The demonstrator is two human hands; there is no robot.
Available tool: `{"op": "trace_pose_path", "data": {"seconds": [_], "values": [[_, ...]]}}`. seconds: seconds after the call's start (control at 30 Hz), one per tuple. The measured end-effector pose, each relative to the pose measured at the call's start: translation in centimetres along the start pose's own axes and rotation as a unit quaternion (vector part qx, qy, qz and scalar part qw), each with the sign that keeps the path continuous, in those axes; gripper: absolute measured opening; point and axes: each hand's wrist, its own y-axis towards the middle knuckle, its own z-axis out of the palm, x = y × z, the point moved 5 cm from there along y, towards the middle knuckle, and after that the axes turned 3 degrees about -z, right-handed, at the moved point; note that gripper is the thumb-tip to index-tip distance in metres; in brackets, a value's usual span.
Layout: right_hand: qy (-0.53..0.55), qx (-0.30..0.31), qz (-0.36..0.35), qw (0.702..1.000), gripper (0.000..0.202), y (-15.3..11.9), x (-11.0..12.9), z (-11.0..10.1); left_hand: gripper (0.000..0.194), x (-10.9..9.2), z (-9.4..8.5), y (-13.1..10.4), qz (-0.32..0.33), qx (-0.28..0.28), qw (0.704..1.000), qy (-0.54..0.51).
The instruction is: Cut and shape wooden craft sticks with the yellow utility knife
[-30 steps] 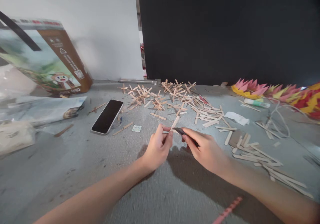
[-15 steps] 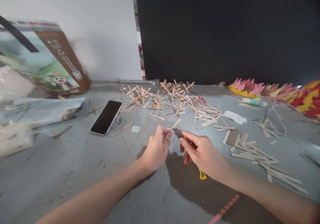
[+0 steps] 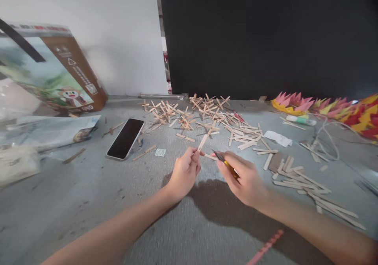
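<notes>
Between the thumb and fingers of my left hand (image 3: 185,173) is a thin wooden stick (image 3: 202,142), slanting up and away. A second stick piece (image 3: 210,156) runs from these fingertips toward the right. My right hand (image 3: 244,179) is closed around a yellow and dark craft knife (image 3: 230,169), its tip pointing left, close to the second piece. Whether the blade touches the wood cannot be made out. Beyond the hands lie crossed wooden sticks (image 3: 169,112) in a pile, with loose sticks (image 3: 304,182) to the right.
A phone (image 3: 126,139) lies left of the hands, near a small patterned square (image 3: 160,152). A printed box (image 3: 71,72) stands at the back left. Paper crowns (image 3: 292,104), a glue tube (image 3: 300,120) and a white cable (image 3: 330,139) are on the right.
My right hand has moved slightly right, and the knife now points up and left with its tip showing. The sticks in my left hand have turned and show more of their length.
</notes>
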Motion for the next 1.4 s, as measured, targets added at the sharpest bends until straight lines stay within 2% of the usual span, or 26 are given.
{"op": "trace_pose_path", "data": {"seconds": [0.07,0.1,0.23,0.3,0.37,0.43,0.53,0.63,0.7,0.9,1.4], "values": [[-0.077,0.012,-0.127,0.989,0.034,-0.2,-0.1,0.4,0.038,0.1,0.1,0.0,-0.005,0.014,1.000,-0.021],[-0.095,0.014,-0.150,0.984,0.040,-0.3,-0.5,0.6,0.038,0.2,0.2,0.0,-0.006,0.024,0.999,-0.034],[-0.067,0.022,-0.149,0.986,0.051,-0.4,-2.2,1.5,0.038,0.6,0.9,-0.2,-0.018,0.078,0.992,-0.101],[-0.038,0.007,-0.140,0.989,0.052,-0.5,-2.7,1.5,0.038,0.7,1.2,-0.3,-0.022,0.102,0.988,-0.112],[-0.014,-0.005,-0.130,0.991,0.051,-0.6,-2.9,1.3,0.039,0.6,1.3,-0.4,-0.016,0.114,0.988,-0.105],[-0.001,0.008,-0.130,0.991,0.049,-0.7,-2.8,1.3,0.039,0.5,1.4,-0.5,-0.016,0.117,0.986,-0.113],[0.007,0.041,-0.140,0.989,0.046,-0.5,-2.6,1.5,0.039,0.5,1.9,-0.8,-0.051,0.126,0.975,-0.176],[0.026,0.039,-0.150,0.988,0.040,-0.3,-2.4,1.5,0.039,0.5,2.8,-1.3,-0.100,0.165,0.951,-0.240],[0.042,0.036,-0.152,0.987,0.037,-0.2,-2.4,1.4,0.040,0.4,3.3,-1.6,-0.108,0.184,0.944,-0.252],[0.055,0.040,-0.137,0.988,0.041,-0.1,-2.6,1.4,0.039,0.3,3.3,-1.7,-0.097,0.197,0.940,-0.263],[0.054,0.034,-0.123,0.990,0.034,0.0,-2.8,1.4,0.038,0.3,3.4,-1.7,-0.092,0.194,0.941,-0.262]]}}
